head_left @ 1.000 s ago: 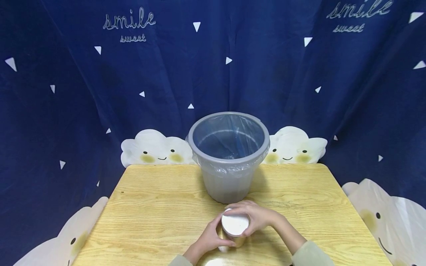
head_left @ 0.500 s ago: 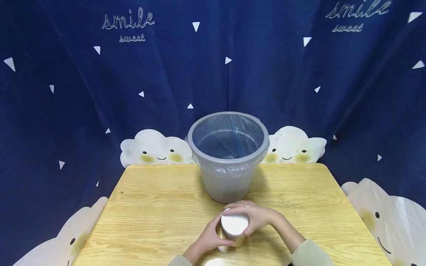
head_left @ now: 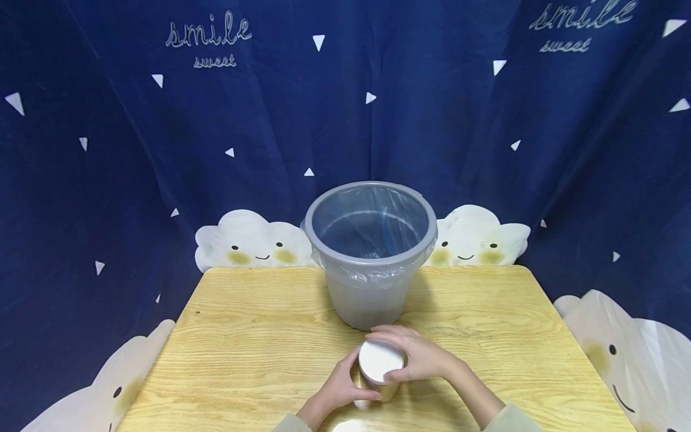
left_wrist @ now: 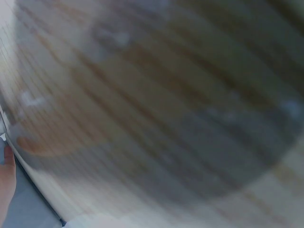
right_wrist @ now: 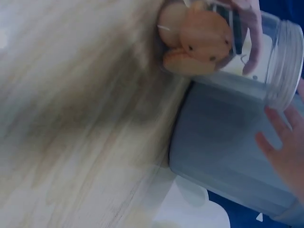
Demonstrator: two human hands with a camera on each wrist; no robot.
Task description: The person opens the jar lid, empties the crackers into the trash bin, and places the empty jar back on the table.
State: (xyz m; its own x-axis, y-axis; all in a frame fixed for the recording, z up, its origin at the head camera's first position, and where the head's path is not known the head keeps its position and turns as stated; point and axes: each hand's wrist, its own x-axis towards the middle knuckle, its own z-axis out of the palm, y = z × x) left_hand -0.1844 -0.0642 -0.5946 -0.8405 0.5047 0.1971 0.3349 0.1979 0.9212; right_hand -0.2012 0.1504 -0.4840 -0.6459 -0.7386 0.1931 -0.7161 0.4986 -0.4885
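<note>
A clear jar [head_left: 388, 392] with a white-topped lid [head_left: 380, 360] stands on the table in front of the bucket. Round cookies [right_wrist: 205, 42] with dark specks lie in its bottom, as the right wrist view shows. My left hand [head_left: 341, 384] grips the jar's body from the left, thumb at the near side. From the right, my right hand [head_left: 422, 356] holds the lid, fingers over its far edge and thumb on its near edge. In the left wrist view the jar cannot be made out; a part of a hand [left_wrist: 5, 185] shows at the left edge.
A grey bucket [head_left: 369, 300] lined with a clear plastic bag stands just behind the jar. The wooden table [head_left: 254, 336] reaches back to a blue curtain [head_left: 270, 120] with white triangles and cloud faces.
My right hand has turned and shifted slightly to the right on the lid, its fingers and thumb sitting at new places on the rim. The left hand and jar stay put.
</note>
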